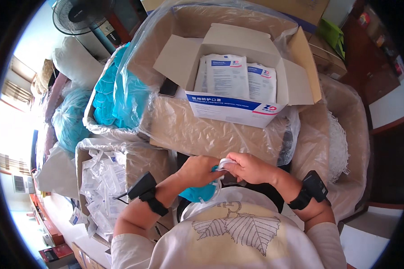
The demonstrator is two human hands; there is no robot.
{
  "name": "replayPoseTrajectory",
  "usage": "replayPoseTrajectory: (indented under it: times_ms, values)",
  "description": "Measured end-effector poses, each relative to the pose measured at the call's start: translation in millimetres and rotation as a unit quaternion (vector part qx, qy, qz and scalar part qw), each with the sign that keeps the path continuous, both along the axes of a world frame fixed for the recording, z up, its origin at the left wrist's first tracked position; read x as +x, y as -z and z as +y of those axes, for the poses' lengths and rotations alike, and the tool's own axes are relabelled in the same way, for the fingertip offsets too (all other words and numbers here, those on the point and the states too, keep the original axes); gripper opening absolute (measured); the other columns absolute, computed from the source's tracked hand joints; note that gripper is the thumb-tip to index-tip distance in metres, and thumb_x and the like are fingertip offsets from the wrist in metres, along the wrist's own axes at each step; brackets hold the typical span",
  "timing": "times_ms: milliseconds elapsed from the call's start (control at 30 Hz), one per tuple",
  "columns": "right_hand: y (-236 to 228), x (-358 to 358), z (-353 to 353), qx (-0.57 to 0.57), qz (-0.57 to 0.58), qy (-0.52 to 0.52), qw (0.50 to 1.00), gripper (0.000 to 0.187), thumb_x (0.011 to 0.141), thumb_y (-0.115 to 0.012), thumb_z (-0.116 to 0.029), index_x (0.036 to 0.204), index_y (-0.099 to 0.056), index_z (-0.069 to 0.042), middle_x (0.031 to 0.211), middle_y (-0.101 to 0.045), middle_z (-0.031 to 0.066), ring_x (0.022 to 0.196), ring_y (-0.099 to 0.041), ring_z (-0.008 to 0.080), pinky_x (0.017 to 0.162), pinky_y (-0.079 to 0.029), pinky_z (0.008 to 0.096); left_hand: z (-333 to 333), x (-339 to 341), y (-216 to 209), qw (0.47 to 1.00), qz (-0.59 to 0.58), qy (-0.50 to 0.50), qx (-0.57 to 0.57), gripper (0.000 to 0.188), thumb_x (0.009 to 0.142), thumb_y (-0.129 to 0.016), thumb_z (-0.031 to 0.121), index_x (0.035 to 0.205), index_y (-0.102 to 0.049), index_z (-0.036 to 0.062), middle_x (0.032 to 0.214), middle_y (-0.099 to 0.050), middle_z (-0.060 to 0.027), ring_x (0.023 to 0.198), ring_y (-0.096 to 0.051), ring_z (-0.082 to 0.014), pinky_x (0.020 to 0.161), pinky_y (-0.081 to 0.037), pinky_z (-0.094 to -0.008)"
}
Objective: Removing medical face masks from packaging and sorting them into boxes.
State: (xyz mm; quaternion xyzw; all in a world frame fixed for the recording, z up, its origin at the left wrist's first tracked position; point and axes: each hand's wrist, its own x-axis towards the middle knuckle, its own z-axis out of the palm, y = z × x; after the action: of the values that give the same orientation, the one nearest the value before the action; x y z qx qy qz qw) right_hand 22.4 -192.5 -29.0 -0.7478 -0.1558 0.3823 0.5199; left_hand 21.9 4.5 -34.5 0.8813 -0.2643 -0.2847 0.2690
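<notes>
A blue cup-shaped face mask (199,193) hangs close to my body, below my two hands. My left hand (196,170) is closed on the mask's upper edge, its fingertips meeting those of the other hand. Between thumb and fingers, my right hand (251,168) pinches a bunched white elastic strap (227,164). A thin white strap curves down along the mask's right side. Part of the mask is hidden behind my left hand and wrist.
Ahead stands an open white carton (233,110) with sealed white packets (226,74), on a plastic-covered cardboard box (211,130). Many blue masks (110,98) fill a lined box at left. Below it, a box holds clear-and-white wrappers (103,179). White elastic straps (339,148) lie in a right-hand box.
</notes>
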Motion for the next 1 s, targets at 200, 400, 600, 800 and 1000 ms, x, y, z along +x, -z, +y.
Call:
replayPoseTrajectory:
  times_ms: [200, 400, 600, 800, 1000]
  values:
    - [3.0, 1.0, -6.7, 0.039, -0.012, -0.044, 0.998, 0.019, 0.092, -0.044, -0.019, 0.092, -0.053, -0.002, 0.074, -0.06, 0.006, 0.066, -0.059, 0.0149, 0.06, -0.046, 0.0284, 20.3, 1.6, 8.4, 0.955, 0.172, -0.006, -0.242, 0.024, 0.089, -0.051, 0.026, 0.103, -0.058, 0.0084, 0.086, -0.061, -0.0074, 0.086, -0.058, -0.0194, 0.077, -0.044, -0.0308]
    - [11.3, 2.3, -1.8, -0.047, -0.138, -0.079, 0.986, 0.015, 0.089, -0.046, -0.017, 0.093, -0.054, -0.004, 0.078, -0.06, 0.0124, 0.074, -0.059, 0.0292, 0.065, -0.045, 0.0351, 23.8, -3.5, 12.7, 0.932, 0.268, -0.064, -0.237, 0.028, 0.093, -0.045, 0.029, 0.097, -0.058, 0.0047, 0.082, -0.058, -0.0023, 0.079, -0.05, -0.0105, 0.074, -0.042, -0.0262]
    - [-5.0, 5.9, 0.9, -0.095, -0.203, -0.145, 0.964, 0.014, 0.086, -0.049, -0.015, 0.092, -0.055, -0.004, 0.084, -0.059, 0.0138, 0.08, -0.057, 0.0343, 0.067, -0.044, 0.0385, 30.7, 1.8, 1.8, 0.949, 0.282, -0.004, -0.139, 0.03, 0.092, -0.044, 0.031, 0.084, -0.058, 0.005, 0.075, -0.056, -0.0039, 0.073, -0.05, -0.0119, 0.07, -0.041, -0.0269]
    - [6.2, 3.7, 1.7, -0.045, -0.414, -0.116, 0.902, 0.01, 0.082, -0.051, -0.015, 0.083, -0.057, -0.006, 0.084, -0.058, 0.0107, 0.081, -0.057, 0.0311, 0.07, -0.046, 0.0394, 31.1, 7.8, 2.4, 0.941, 0.31, 0.038, -0.128, 0.033, 0.092, -0.043, 0.031, 0.081, -0.059, 0.0035, 0.075, -0.058, -0.004, 0.073, -0.05, -0.0113, 0.07, -0.042, -0.0269]
    - [-2.0, 0.8, 5.1, -0.083, -0.374, -0.071, 0.921, 0.011, 0.08, -0.051, -0.014, 0.08, -0.057, -0.005, 0.078, -0.057, 0.009, 0.072, -0.059, 0.0283, 0.066, -0.048, 0.0367, 30.7, 7.7, 9.7, 0.939, 0.279, 0.012, -0.199, 0.032, 0.093, -0.042, 0.029, 0.086, -0.06, 0.0029, 0.079, -0.06, -0.0038, 0.076, -0.052, -0.0112, 0.071, -0.042, -0.0272]
